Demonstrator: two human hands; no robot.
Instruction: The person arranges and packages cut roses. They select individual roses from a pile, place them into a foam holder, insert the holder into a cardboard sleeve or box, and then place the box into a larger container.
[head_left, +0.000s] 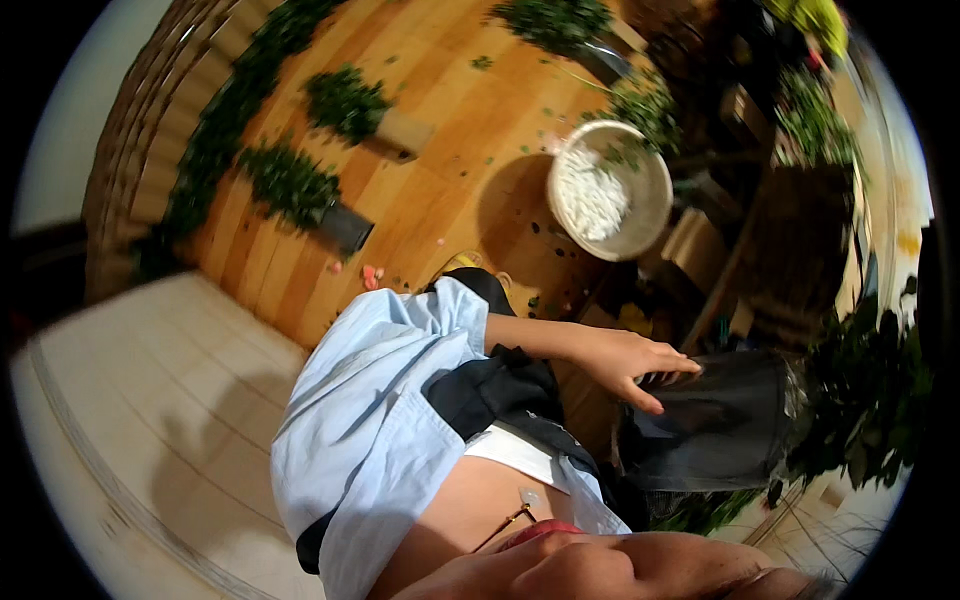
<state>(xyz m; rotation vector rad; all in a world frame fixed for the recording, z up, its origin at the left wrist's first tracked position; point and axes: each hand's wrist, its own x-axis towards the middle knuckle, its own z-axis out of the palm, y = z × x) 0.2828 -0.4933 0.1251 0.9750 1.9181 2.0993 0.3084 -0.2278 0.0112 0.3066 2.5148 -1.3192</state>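
My left hand (630, 367) reaches out with thumb and fingers apart. Its fingertips overlap the near edge of a dark, glossy wrapped bundle (712, 424) with clear plastic at its rim. Whether they touch the wrapping I cannot tell. Dark green leafy stems (862, 397) show beyond the bundle's far end. My right hand is out of view. A light blue sleeve (390, 337) is rolled up on my left arm.
A pale bucket (555, 191) with white pieces inside stands on the wooden floor (450, 90). Leafy bunches in grey (349, 229) and brown (405, 131) wrappings lie there among fallen leaves and pink petals (371, 276). Stacked cardboard (161, 127) stands left; a cluttered bench (795, 225) is right.
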